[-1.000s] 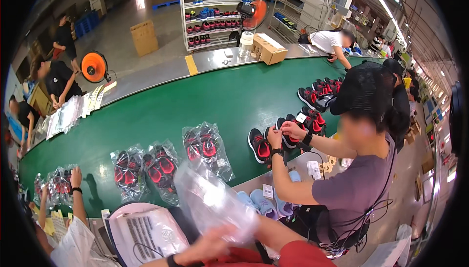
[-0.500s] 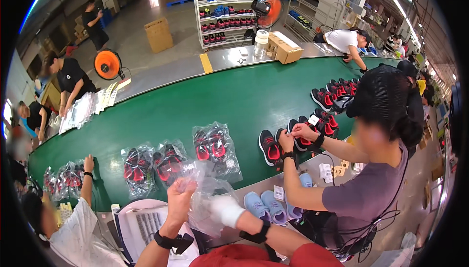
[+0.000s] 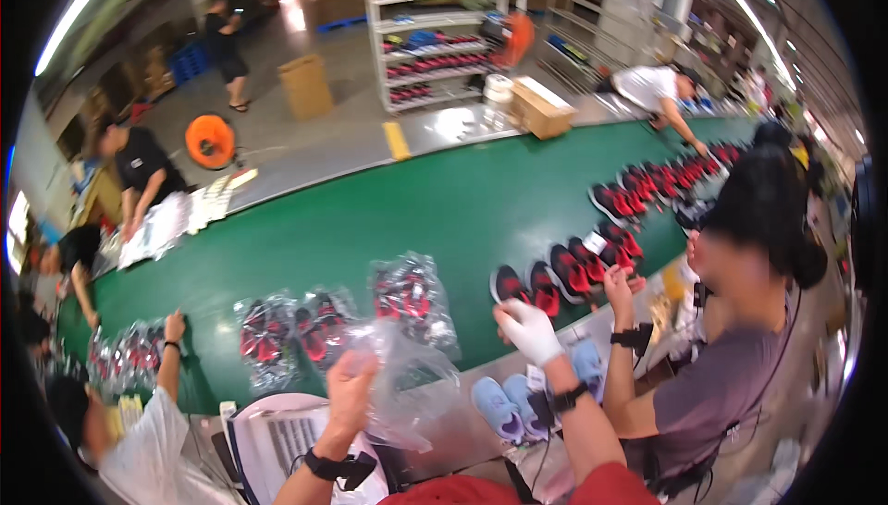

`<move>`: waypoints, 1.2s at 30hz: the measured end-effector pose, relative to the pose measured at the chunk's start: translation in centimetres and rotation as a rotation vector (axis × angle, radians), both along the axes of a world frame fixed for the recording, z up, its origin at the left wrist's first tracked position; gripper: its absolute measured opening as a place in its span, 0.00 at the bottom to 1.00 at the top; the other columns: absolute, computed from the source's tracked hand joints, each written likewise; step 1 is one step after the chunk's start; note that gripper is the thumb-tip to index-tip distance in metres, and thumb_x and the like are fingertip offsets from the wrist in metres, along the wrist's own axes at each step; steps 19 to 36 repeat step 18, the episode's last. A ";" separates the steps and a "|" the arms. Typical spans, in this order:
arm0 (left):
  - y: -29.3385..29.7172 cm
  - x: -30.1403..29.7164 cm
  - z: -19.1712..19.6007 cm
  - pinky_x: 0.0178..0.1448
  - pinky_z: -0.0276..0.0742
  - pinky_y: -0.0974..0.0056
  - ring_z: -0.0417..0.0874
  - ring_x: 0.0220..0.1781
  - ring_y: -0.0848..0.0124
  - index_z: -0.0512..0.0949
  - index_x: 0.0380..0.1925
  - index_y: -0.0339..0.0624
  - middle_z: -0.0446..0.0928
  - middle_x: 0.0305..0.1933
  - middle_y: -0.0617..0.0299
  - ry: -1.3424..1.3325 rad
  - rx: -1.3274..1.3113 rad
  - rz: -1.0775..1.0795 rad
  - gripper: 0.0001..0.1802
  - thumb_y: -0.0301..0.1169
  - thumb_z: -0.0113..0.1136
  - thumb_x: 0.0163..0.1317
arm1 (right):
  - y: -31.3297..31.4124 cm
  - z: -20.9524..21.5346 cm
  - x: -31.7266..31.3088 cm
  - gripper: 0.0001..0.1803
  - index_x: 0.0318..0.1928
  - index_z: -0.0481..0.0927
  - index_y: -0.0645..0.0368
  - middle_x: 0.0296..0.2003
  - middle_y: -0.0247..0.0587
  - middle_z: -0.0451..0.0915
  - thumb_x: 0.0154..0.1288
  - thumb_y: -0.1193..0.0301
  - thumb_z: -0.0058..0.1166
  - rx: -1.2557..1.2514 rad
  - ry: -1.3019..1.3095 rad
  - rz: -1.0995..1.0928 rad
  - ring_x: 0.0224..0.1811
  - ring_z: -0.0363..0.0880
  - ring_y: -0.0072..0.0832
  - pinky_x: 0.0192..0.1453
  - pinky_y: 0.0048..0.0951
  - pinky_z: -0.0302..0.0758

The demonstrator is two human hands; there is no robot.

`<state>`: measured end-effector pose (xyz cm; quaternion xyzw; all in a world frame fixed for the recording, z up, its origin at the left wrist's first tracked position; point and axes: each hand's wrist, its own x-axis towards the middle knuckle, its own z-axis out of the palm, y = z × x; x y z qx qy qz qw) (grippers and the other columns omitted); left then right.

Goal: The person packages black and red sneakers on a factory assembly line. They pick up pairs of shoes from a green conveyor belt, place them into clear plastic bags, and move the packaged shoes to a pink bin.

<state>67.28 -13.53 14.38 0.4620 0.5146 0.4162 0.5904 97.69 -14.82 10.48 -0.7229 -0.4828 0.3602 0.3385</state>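
Note:
My left hand (image 3: 351,389) is closed on a clear plastic bag (image 3: 407,385) that hangs loose to its right, over the near edge of the belt. A white glove covers much of my right hand (image 3: 529,331), reaching out with fingers apart beside the nearest black and red sneaker (image 3: 509,285). Blur hides whether the fingertips touch the shoe. More black and red sneakers (image 3: 569,266) stand in a row to its right. Bagged sneakers (image 3: 407,288) lie on the green belt beyond my left hand, with other bagged pairs (image 3: 266,334) to the left.
Light blue shoes (image 3: 499,408) stand on the metal ledge below my right forearm. At right a co-worker's hand (image 3: 622,288) is raised near the sneakers. Another co-worker's hand (image 3: 174,325) rests by bagged shoes at left. A pale open case (image 3: 277,412) sits beside my left forearm.
My right hand has left the plastic bag and moved right and forward to the sneakers. My left hand still holds the bag. The co-worker's hands at right have drawn back from the shoes.

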 end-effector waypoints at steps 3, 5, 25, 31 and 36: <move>-0.3 1.5 -1.0 0.37 0.66 0.74 0.70 0.32 0.84 0.78 0.34 0.38 0.75 0.31 0.72 0.030 0.004 0.038 0.06 0.28 0.59 0.58 | 0.6 -3.1 5.0 0.31 0.50 0.77 0.48 0.38 0.52 0.78 0.50 0.44 0.53 -0.198 -0.634 0.092 0.44 0.77 0.47 0.50 0.42 0.73; -0.1 3.1 -1.1 0.37 0.65 0.74 0.70 0.32 0.84 0.78 0.33 0.39 0.75 0.30 0.72 0.045 -0.019 0.028 0.05 0.27 0.58 0.58 | 0.5 -5.9 7.6 0.37 0.53 0.76 0.46 0.43 0.51 0.77 0.45 0.39 0.54 -0.251 -0.782 0.140 0.48 0.75 0.46 0.54 0.40 0.69; 2.1 5.3 -4.3 0.41 0.68 0.71 0.72 0.35 0.80 0.77 0.40 0.37 0.76 0.33 0.69 0.203 -0.090 0.041 0.10 0.27 0.58 0.58 | 2.5 -11.6 9.8 0.26 0.34 0.82 0.50 0.45 0.60 0.77 0.50 0.41 0.54 -0.373 -0.019 -0.032 0.52 0.77 0.44 0.66 0.34 0.61; 2.1 5.3 -4.3 0.41 0.68 0.71 0.72 0.35 0.80 0.77 0.40 0.37 0.76 0.33 0.69 0.203 -0.090 0.041 0.10 0.27 0.58 0.58 | 2.5 -11.6 9.8 0.26 0.34 0.82 0.50 0.45 0.60 0.77 0.50 0.41 0.54 -0.373 -0.019 -0.032 0.52 0.77 0.44 0.66 0.34 0.61; 2.1 5.3 -4.3 0.41 0.68 0.71 0.72 0.35 0.80 0.77 0.40 0.37 0.76 0.33 0.69 0.203 -0.090 0.041 0.10 0.27 0.58 0.58 | 2.5 -11.6 9.8 0.26 0.34 0.82 0.50 0.45 0.60 0.77 0.50 0.41 0.54 -0.373 -0.019 -0.032 0.52 0.77 0.44 0.66 0.34 0.61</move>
